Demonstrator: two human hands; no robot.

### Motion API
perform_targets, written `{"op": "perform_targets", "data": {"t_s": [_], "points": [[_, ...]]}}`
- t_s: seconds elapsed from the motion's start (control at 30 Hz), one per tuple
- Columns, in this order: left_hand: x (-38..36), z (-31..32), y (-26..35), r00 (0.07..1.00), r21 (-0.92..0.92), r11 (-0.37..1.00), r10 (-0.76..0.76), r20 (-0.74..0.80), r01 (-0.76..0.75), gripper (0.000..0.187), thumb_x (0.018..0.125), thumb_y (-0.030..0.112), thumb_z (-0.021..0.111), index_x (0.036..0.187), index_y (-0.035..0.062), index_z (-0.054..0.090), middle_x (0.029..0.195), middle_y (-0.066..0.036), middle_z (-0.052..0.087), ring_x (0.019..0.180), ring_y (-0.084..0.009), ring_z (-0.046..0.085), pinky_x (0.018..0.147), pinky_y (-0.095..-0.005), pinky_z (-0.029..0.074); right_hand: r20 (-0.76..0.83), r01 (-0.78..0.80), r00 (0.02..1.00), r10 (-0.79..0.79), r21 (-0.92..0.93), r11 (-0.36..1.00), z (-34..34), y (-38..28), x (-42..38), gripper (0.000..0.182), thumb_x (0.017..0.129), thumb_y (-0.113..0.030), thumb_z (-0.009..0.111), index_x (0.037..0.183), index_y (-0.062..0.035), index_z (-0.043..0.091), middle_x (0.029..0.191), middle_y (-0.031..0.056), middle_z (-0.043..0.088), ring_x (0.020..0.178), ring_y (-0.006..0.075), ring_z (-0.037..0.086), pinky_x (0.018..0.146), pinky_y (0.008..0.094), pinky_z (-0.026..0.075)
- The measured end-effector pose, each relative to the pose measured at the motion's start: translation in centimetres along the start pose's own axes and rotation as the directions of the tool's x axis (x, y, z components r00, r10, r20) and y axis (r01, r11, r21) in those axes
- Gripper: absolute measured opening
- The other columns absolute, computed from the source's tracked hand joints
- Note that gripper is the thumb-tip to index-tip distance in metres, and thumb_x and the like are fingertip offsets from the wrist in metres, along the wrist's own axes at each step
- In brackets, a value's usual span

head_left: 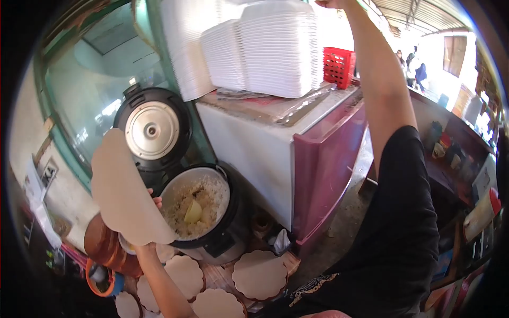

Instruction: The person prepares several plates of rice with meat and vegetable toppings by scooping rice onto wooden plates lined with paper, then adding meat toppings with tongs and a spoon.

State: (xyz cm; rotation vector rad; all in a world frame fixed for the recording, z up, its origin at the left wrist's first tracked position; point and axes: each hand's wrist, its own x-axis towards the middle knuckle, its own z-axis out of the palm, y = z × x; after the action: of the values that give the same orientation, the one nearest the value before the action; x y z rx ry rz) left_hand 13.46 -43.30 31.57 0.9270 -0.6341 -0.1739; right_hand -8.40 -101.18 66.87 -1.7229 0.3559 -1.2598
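My left hand grips a large beige paper liner with a scalloped edge, tilted up to the left of the rice cooker. My fingertips show past its right edge; most of the hand is behind it. The cooker's lid stands raised, and inside is rice with a pale green scoop stuck in it. My right arm reaches far up and forward. Only part of my right hand shows at the top edge, beside stacked white foam boxes; its fingers are cut off.
A pink-doored fridge carries the foam boxes and a red plastic basket. More scalloped liners lie below the cooker. Brown rounded ware and an orange-rimmed tub sit at left. People are far off at right.
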Motion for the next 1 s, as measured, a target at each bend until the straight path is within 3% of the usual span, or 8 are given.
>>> {"op": "perform_targets", "data": {"t_s": [0.1,0.3,0.4,0.5,0.6,0.77,0.9,1.0], "points": [[1.4,0.9,-0.6,0.999,0.103,0.994,-0.04,0.03,0.036,0.031,0.093,0.015,0.046,0.116,-0.005,0.05,0.098,-0.017,0.062,0.076,-0.0215,0.065,0.068,-0.0269,0.056,0.056,0.056,0.997,-0.046,-0.191,0.98,-0.5,2.3,1.6,0.033,0.084,-0.04,0.062,0.105,-0.015,0.065,0.095,0.0019,0.06,0.062,0.0173,0.058,0.041,0.0219,0.04],[3.0,1.5,-2.5,0.998,0.212,0.975,0.062,-0.004,-0.06,0.047,0.081,0.008,0.058,0.125,0.0004,0.044,0.107,-0.013,0.058,0.082,-0.0222,0.062,0.074,-0.0319,0.053,-0.048,-0.013,0.999,-0.019,-0.58,0.815,0.7,2.3,-0.6,0.042,0.083,-0.047,0.059,0.107,-0.0134,0.064,0.1,0.0037,0.06,0.075,0.0162,0.058,0.063,0.0304,0.049],[2.9,4.2,-1.9,0.999,0.239,0.971,0.014,-0.049,-0.002,0.046,0.077,0.003,0.059,0.122,0.0013,0.049,0.106,-0.008,0.059,0.097,-0.0182,0.057,0.085,-0.0309,0.044,0.132,0.323,0.946,-0.295,-0.382,0.866,-0.1,3.2,-2.0,0.039,0.087,-0.042,0.055,0.107,-0.0091,0.063,0.102,0.0049,0.062,0.088,0.0168,0.057,0.08,0.0326,0.047],[3.8,5.8,-2.3,1.0,0.25,0.968,0.009,-0.019,-0.004,0.045,0.078,0.003,0.057,0.121,0.0001,0.048,0.105,-0.009,0.058,0.098,-0.0199,0.056,0.085,-0.0319,0.045,0.502,0.843,0.487,-0.714,-0.486,0.233,0.7,2.5,-1.5,0.035,0.091,-0.034,0.051,0.111,-0.0072,0.061,0.108,0.0066,0.062,0.099,0.0195,0.055,0.088,0.0304,0.043],[4.9,7.2,-2.5,0.999,0.247,0.969,-0.027,0.027,0.02,0.043,0.078,0.003,0.056,0.119,-0.001,0.048,0.103,-0.009,0.058,0.094,-0.0202,0.058,0.081,-0.0324,0.048,0.333,0.549,0.833,-0.441,-0.587,0.595,3.1,1.4,-5.1,0.035,0.091,-0.03,0.053,0.115,-0.0054,0.06,0.113,0.0093,0.06,0.107,0.0238,0.054,0.091,0.0306,0.042],[6.9,7.8,-1.9,0.993,0.176,0.982,-0.088,0.077,0.073,0.04,0.078,0.003,0.055,0.117,-0.0017,0.049,0.1,-0.01,0.06,0.087,-0.0207,0.062,0.074,-0.032,0.053,0.528,0.784,0.467,-0.71,-0.618,0.056,6.0,-0.8,-16.1,0.061,0.077,-0.041,0.07,0.13,-0.0181,0.05,0.14,0.0176,0.033,0.131,0.036,0.03,0.106,0.0454,0.029],[8.1,7.6,-1.1,0.986,0.133,0.986,-0.119,0.119,0.103,0.04,0.078,0.001,0.053,0.117,-0.0026,0.049,0.103,-0.011,0.059,0.087,-0.0201,0.063,0.075,-0.0307,0.053,0.817,0.802,0.392,-0.423,-0.529,-0.279,7.9,2.0,-23.9,0.077,0.064,-0.036,0.077,0.133,-0.0224,0.045,0.15,0.0155,0.016,0.139,0.0377,0.011,0.11,0.0565,0.014],[9.7,6.6,-0.9,0.963,0.161,0.972,-0.2,0.18,0.172,0.043,0.078,-0.001,0.052,0.121,-0.0029,0.047,0.106,-0.012,0.059,0.089,-0.0199,0.062,0.075,-0.0306,0.053,0.808,0.8,0.448,-0.383,-0.553,-0.231,8.1,6.9,-24.0,0.082,0.05,-0.023,0.085,0.125,-0.0321,0.053,0.152,0.0021,0.015,0.141,0.0258,0.009,0.111,0.0612,0.01]]}}
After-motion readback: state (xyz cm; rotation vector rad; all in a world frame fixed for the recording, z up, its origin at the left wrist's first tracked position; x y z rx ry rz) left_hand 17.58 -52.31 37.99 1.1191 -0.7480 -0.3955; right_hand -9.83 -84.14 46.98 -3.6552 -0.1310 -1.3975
